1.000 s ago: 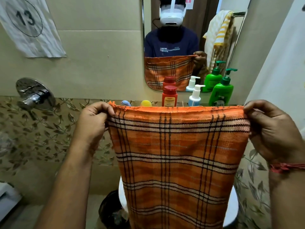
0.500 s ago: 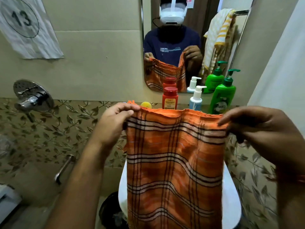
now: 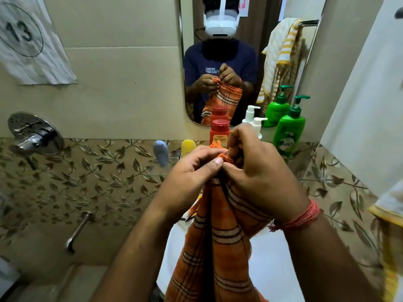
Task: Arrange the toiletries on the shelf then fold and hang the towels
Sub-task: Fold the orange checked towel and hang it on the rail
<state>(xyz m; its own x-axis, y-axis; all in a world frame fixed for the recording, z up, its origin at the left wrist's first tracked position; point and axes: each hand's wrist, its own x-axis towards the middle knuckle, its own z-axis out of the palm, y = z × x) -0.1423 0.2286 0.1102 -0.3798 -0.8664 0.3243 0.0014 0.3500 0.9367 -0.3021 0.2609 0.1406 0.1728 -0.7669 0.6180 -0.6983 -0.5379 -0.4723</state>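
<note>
The left hand (image 3: pixel 192 168) and right hand (image 3: pixel 257 171) meet in front of the mirror (image 3: pixel 218 62), both pinching the top corners of the orange plaid towel (image 3: pixel 218 247), which hangs doubled below them over the white basin (image 3: pixel 268 258). Behind the hands, on the shelf under the mirror, stand a red bottle (image 3: pixel 220 131), a white pump bottle (image 3: pixel 257 125) and a green pump bottle (image 3: pixel 289 131); a yellow tube (image 3: pixel 188 147) and a blue-grey item (image 3: pixel 161 151) sit left of the red bottle; a yellow-striped towel (image 3: pixel 281 53) shows in the mirror.

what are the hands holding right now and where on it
Both hands hold the orange checked towel by its top edge: the left hand and right hand pinch the top corners together, and the rest hangs down folded in half.
</note>
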